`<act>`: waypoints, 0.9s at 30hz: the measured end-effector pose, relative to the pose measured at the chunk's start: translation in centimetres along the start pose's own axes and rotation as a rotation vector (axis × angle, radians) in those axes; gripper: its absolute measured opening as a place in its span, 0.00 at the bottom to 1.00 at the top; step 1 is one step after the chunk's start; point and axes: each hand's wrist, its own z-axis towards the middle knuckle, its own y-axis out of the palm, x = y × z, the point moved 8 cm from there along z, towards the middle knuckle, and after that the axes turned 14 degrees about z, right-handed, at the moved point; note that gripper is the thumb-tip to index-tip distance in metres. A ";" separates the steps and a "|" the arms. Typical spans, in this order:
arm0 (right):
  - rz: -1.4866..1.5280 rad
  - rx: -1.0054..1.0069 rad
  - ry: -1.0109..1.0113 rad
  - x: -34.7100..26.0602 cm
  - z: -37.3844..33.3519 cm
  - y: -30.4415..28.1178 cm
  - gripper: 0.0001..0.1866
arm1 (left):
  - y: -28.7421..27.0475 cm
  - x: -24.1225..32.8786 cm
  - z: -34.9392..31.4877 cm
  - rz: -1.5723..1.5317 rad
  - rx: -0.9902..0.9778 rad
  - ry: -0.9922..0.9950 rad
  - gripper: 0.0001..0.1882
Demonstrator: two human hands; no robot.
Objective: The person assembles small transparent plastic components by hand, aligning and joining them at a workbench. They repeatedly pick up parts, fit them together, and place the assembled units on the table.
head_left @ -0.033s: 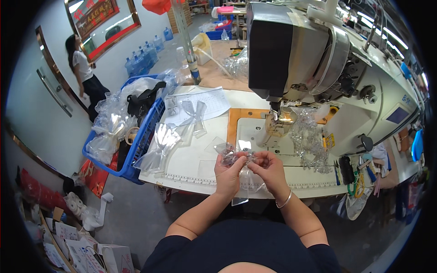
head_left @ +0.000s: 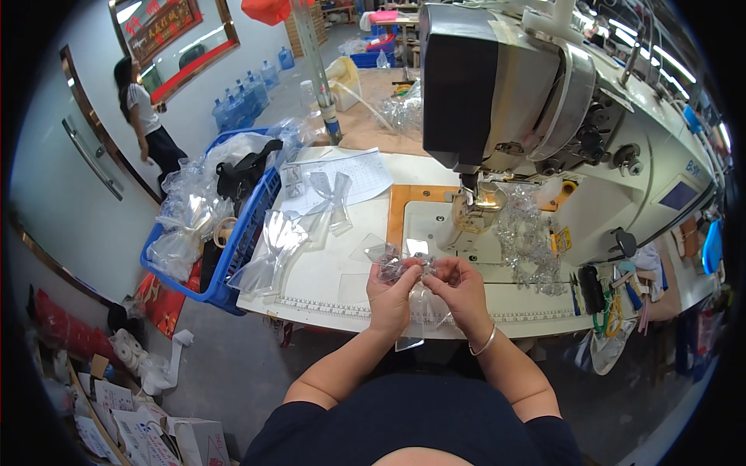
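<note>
My left hand (head_left: 388, 301) and my right hand (head_left: 461, 293) meet at the front of the sewing table (head_left: 318, 272). The fingertips of both are pinched on a clear plastic piece (head_left: 386, 259), gathered and crumpled between them. Part of it hangs below my hands past the table edge. Just beyond them stands the sewing machine (head_left: 536, 101), its post (head_left: 470, 221) a little away from my fingers. To the left lie two bow-shaped clear plastic pieces, a nearer one (head_left: 278, 247) and a farther one (head_left: 332, 200), the farther partly over a printed paper sheet (head_left: 371, 172).
A blue basket (head_left: 217, 293) heaped with clear plastic stands at the table's left. A pile of shiny clear scraps (head_left: 532, 241) lies right of the post. Hand tools (head_left: 594, 295) sit at the right edge. Another person (head_left: 144, 116) is by the far left wall.
The other person at the far left has shifted slightly to the right. My hands and the plastic piece stay almost where they were.
</note>
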 end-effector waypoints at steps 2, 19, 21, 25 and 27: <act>0.024 0.017 0.001 -0.1 0.0 0.3 0.13 | 0.0 -0.2 0.3 0.001 0.024 0.002 0.22; 0.114 0.106 0.023 0.2 1.0 -2.4 0.07 | -0.2 -0.6 0.2 -0.063 -0.032 -0.067 0.18; 0.221 0.095 0.081 1.1 0.7 -2.1 0.08 | -0.5 -0.9 0.4 -0.045 -0.012 -0.066 0.18; 0.194 -0.016 0.114 2.0 0.0 -1.0 0.08 | -0.1 -1.4 0.2 -0.026 -0.012 -0.079 0.18; 0.142 0.019 0.156 2.1 0.2 -1.4 0.07 | 0.0 -1.6 0.0 -0.031 -0.037 -0.072 0.18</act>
